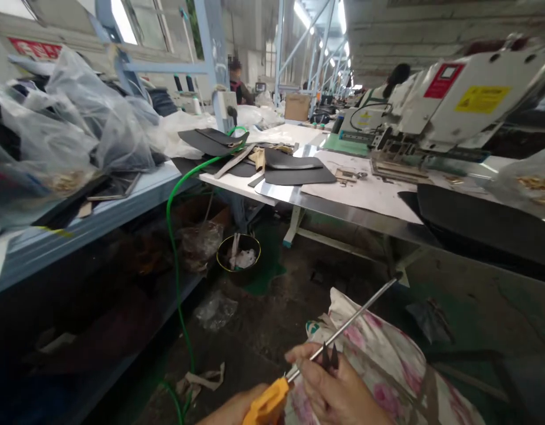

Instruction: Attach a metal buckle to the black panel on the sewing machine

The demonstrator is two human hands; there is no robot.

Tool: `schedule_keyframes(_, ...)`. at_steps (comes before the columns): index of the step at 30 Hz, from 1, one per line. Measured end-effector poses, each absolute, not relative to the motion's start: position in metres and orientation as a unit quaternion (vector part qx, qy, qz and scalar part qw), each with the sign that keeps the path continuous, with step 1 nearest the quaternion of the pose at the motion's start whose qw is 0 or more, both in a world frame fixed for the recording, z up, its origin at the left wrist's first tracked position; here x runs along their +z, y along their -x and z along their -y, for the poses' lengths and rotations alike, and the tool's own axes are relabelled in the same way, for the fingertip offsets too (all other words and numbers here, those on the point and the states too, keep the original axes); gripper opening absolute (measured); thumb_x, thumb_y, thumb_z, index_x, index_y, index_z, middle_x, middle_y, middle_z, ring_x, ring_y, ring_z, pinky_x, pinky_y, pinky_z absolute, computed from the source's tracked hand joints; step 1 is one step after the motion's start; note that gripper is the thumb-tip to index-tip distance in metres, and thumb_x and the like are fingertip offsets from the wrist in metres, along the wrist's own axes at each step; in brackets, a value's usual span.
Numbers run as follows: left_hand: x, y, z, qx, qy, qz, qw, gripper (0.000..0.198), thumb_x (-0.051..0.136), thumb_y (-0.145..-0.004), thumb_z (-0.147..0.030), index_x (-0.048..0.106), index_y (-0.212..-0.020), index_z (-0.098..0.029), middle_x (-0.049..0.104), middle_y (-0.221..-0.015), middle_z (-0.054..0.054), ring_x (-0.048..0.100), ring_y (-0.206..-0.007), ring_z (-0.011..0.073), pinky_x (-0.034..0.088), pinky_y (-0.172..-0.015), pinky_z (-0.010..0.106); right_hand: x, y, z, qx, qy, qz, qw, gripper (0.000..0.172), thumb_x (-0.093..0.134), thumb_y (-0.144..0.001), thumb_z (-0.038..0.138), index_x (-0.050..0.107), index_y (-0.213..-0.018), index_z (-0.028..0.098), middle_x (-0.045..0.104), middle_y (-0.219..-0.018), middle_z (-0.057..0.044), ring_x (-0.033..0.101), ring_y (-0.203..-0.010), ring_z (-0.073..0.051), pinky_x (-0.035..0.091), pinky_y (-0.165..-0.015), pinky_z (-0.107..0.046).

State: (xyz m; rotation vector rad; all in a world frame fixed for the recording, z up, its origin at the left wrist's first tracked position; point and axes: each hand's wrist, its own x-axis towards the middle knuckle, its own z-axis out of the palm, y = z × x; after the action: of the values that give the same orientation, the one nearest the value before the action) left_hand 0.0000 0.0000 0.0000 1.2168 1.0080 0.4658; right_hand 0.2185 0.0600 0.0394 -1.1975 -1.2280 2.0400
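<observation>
At the bottom of the view, my left hand [237,407] is closed round the orange handle of what looks like an air blow gun [267,402]. Its long thin metal tube slants up and to the right, over the floor. My right hand [328,383] has its fingers closed at the tube near the handle. Two dark pointed blades of thread snips [330,356] poke out between the right fingers; the rest of the snips is hidden in that hand. Below the tube lies white floral cloth [400,366] over my lap.
A green hose [170,206] hangs from the worktable to the floor. Black flat pieces [294,168] lie on the table beside a large sewing machine [467,100]. Plastic bags [78,112] fill the left bench. Beneath stands a bin [217,260]. People sit farther back.
</observation>
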Motion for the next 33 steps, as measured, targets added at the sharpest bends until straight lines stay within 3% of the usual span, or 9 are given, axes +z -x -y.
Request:
schedule_keyframes(2, -0.013, 0.018, -0.028, 0.216, -0.579, -0.494, 0.612, 0.037, 0.061, -0.081, -0.052, 0.064, -0.109, -0.028, 0.065, -0.103, 0.003, 0.059, -0.099, 0.0256, 0.048, -0.091, 0.038, 0.027, -0.227, -0.083, 0.617, 0.467, 0.585, 0.241, 0.042, 0.064, -0.08, 0.055, 0.064, -0.101, 0.018, 0.045, -0.056, 0.007, 0.038, -0.047, -0.009, 0.03, -0.048, -0.024)
schedule_keyframes(4, -0.027, 0.026, -0.066, 0.231, -0.633, -0.545, 0.498, 0.029, 0.057, -0.084, -0.045, 0.061, -0.104, -0.025, 0.064, -0.097, 0.003, 0.058, -0.091, 0.023, 0.048, -0.085, 0.035, 0.009, -0.24, -0.103, 0.438, 0.461, 0.741, 0.214, 0.013, 0.059, -0.084, 0.029, 0.067, -0.088, 0.019, 0.057, -0.069, 0.001, 0.052, -0.065, -0.012, 0.034, -0.062, -0.026)
schedule_keyframes(6, -0.039, 0.017, -0.107, 0.246, -0.692, -0.562, 0.382, 0.023, 0.052, -0.086, -0.037, 0.057, -0.104, -0.023, 0.062, -0.094, 0.004, 0.058, -0.086, 0.0215, 0.048, -0.082, 0.034, -0.013, -0.25, -0.118, 0.292, 0.422, 0.844, 0.154, 0.014, 0.051, -0.084, 0.015, 0.064, -0.082, 0.019, 0.062, -0.076, -0.001, 0.055, -0.073, -0.014, 0.033, -0.066, -0.029)
schedule_keyframes(9, -0.05, -0.021, -0.163, 0.274, -0.763, -0.536, 0.235, 0.027, 0.053, -0.083, -0.024, 0.051, -0.109, -0.02, 0.06, -0.1, 0.006, 0.058, -0.091, 0.0214, 0.047, -0.085, 0.033, -0.046, -0.254, -0.135, 0.167, 0.382, 0.904, 0.099, 0.017, 0.047, -0.078, 0.007, 0.057, -0.081, 0.02, 0.062, -0.077, 0.0, 0.055, -0.07, -0.014, 0.03, -0.065, -0.03)
schedule_keyframes(11, -0.053, -0.053, -0.191, 0.285, -0.794, -0.521, 0.133, 0.03, 0.055, -0.081, -0.021, 0.051, -0.11, -0.018, 0.059, -0.107, 0.01, 0.057, -0.101, 0.0237, 0.046, -0.091, 0.034, -0.062, -0.252, -0.142, 0.147, 0.381, 0.907, 0.105, 0.018, 0.048, -0.072, 0.006, 0.054, -0.079, 0.021, 0.061, -0.076, 0.003, 0.055, -0.069, -0.013, 0.028, -0.064, -0.029)
schedule_keyframes(15, -0.058, -0.102, -0.235, 0.28, -0.807, -0.52, -0.016, 0.025, 0.054, -0.085, -0.023, 0.053, -0.108, -0.015, 0.06, -0.106, 0.011, 0.056, -0.102, 0.0265, 0.047, -0.094, 0.037, -0.073, -0.252, -0.147, 0.167, 0.365, 0.907, 0.13, 0.015, 0.05, -0.067, 0.009, 0.048, -0.074, 0.022, 0.056, -0.07, 0.005, 0.048, -0.063, -0.011, 0.025, -0.059, -0.028)
schedule_keyframes(27, -0.047, -0.176, -0.306, 0.285, -0.8, -0.523, -0.071, 0.021, 0.055, -0.086, -0.02, 0.057, -0.105, -0.01, 0.063, -0.103, 0.016, 0.061, -0.101, 0.029, 0.049, -0.087, 0.037, -0.07, -0.251, -0.153, 0.136, 0.358, 0.921, 0.065, 0.003, 0.054, -0.077, 0.024, 0.054, -0.075, 0.022, 0.066, -0.076, 0.003, 0.057, -0.065, -0.013, 0.025, -0.054, -0.028)
schedule_keyframes(33, -0.037, -0.184, -0.319, 0.298, -0.768, -0.563, -0.063, 0.022, 0.053, -0.089, -0.023, 0.057, -0.107, -0.012, 0.065, -0.103, 0.017, 0.064, -0.102, 0.0291, 0.051, -0.082, 0.035, -0.076, -0.251, -0.159, 0.138, 0.349, 0.925, 0.052, 0.013, 0.061, -0.076, 0.023, 0.064, -0.088, 0.024, 0.073, -0.09, 0.002, 0.065, -0.074, -0.015, 0.028, -0.057, -0.03)
